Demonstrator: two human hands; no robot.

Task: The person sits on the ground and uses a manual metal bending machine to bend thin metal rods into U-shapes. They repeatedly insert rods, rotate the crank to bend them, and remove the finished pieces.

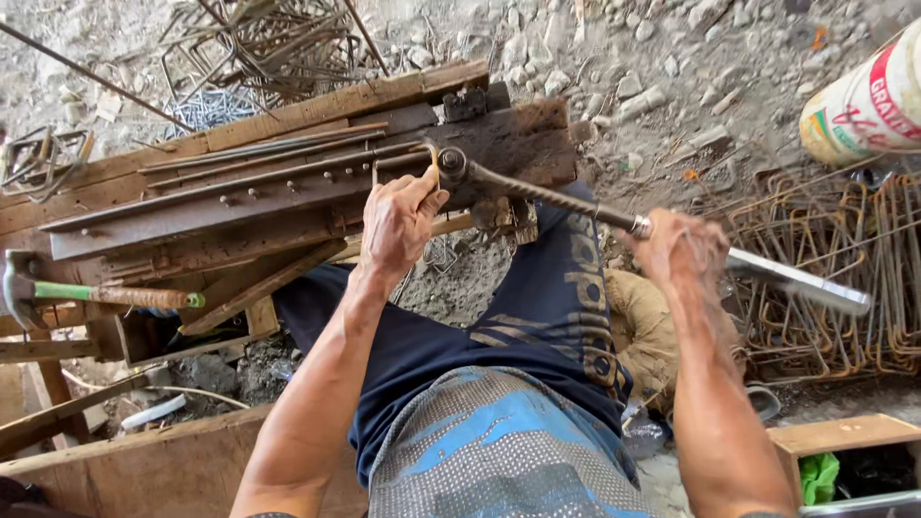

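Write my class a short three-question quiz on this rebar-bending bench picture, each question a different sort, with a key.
1. True or false: the right hand grips the long bending lever.
2. What does the left hand hold against the wooden bench? A) a hammer B) a thin steel rod C) a bucket
3. Fill in: the pile of bent rebar stirrups lies on the person's ____ side.

Key: 1 true; 2 B, the thin steel rod; 3 right.

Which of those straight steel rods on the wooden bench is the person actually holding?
The lowest rod, running into the bending tool: the left hand pinches its bent end. The other rods lie untouched above.
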